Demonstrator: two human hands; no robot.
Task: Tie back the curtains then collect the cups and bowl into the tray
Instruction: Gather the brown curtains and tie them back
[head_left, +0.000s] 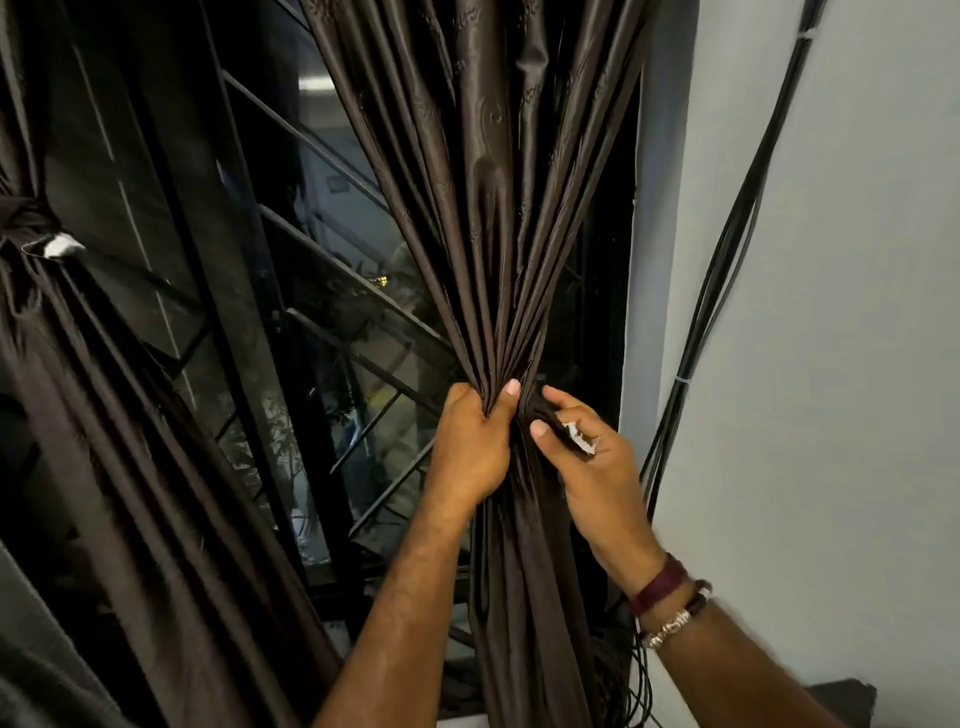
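— Where's the curtain on the right side?

— The right curtain (498, 218) hangs in front of the window, just beside the white wall (841, 312). Its dark brown folds are drawn together into one narrow bunch about halfway down, and below that it falls loose towards the bottom of the frame.

— Who's got hold of it?

— The left hand (470, 447) does. Its grip is clamped on the bunched fabric, thumb up across the front of the folds and the other fingers wrapped round behind.

— And the other hand?

— The right hand (587, 457) sits just beside the left one, touching the same bunch. Its grip is pinched on a dark tie-back strap (558, 423) with a white tip; the strap lies against the gathered cloth. Whether it goes all the way round I can't tell. There are bracelets (670, 603) on that wrist.

— What about the other curtain?

— The left curtain (104, 415) is at the left edge, already cinched with its own knotted tie (36, 228), which has a white tab sticking out.

— Anything between them?

— The dark window with a metal grille (332, 291) of slanted bars. Black cables (727, 260) run down the wall on the right.
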